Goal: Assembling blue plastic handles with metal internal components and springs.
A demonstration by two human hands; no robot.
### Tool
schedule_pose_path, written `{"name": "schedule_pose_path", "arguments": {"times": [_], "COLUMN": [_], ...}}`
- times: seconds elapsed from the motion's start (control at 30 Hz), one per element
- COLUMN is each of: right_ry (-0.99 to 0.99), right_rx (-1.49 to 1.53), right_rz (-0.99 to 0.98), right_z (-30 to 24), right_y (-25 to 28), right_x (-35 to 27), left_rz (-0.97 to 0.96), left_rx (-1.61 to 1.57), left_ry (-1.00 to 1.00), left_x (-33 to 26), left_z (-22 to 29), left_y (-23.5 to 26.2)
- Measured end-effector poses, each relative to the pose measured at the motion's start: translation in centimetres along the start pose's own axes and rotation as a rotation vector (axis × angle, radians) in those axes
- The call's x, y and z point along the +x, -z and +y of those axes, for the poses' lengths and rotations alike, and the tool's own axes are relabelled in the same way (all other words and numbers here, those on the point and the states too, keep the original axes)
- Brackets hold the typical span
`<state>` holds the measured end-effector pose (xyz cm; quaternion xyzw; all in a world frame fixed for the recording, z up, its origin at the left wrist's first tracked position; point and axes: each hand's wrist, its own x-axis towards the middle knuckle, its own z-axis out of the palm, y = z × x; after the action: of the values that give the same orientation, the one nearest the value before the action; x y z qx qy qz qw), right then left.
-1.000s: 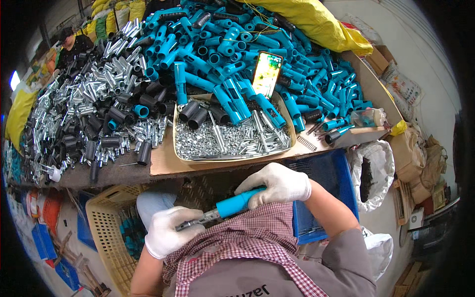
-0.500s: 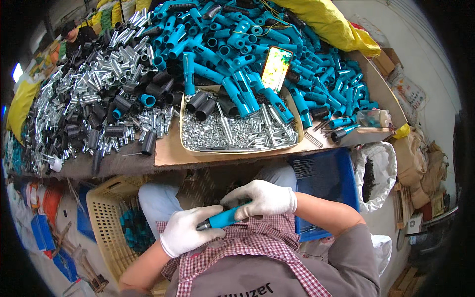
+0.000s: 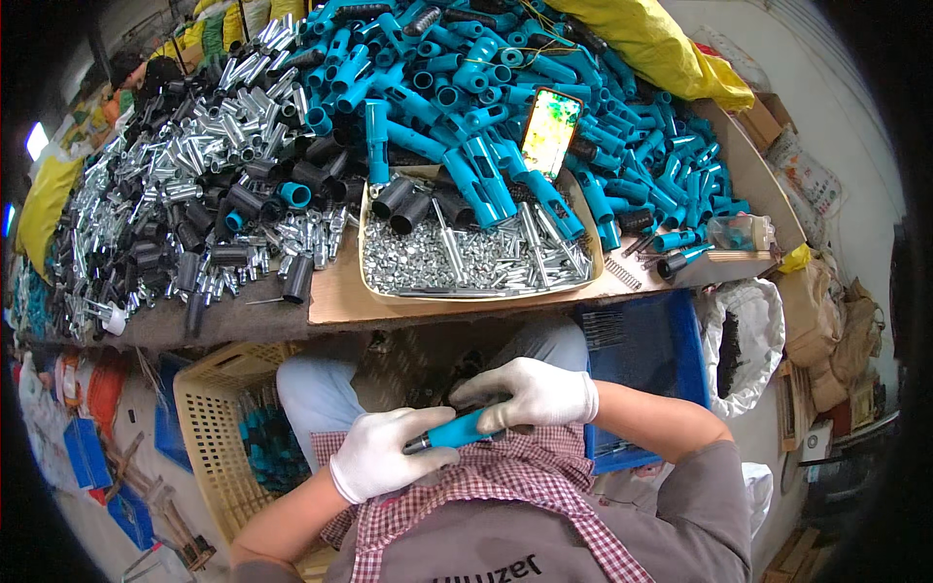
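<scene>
Gloved left hand [image 3: 381,455], right hand [image 3: 528,394] clasping blue handle [image 3: 457,429], yellow sack [image 3: 651,44] behind.

Lit phone screen [image 3: 549,131] propped among blue tubes [image 3: 466,87], green-yellow picture

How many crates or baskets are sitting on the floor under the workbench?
2. A beige plastic basket sits at the person's left, holding teal parts. A blue crate sits at the right, partly behind the right hand. Others may be hidden under the bench.
</scene>
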<state>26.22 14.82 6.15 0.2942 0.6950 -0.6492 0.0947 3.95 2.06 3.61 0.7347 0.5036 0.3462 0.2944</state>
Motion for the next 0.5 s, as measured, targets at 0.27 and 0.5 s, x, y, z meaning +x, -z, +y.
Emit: {"name": "schedule_pose_path", "arguments": {"times": [0.27,0.5], "right_ry": [0.285,0.346], "right_rx": [-0.104,-0.377], "right_rz": [0.087,0.143], "right_z": [0.8,-1.5], "right_y": [-1.1,1.0], "right_x": [1.7,0.0], "left_rz": [-0.12,-0.037], "left_rx": [0.031,0.12], "left_ry": [-0.027,-0.095], "left_x": [1.6,2.5], "left_z": [1.2,1.2], "left_y": [-0.5,-1.0]}}
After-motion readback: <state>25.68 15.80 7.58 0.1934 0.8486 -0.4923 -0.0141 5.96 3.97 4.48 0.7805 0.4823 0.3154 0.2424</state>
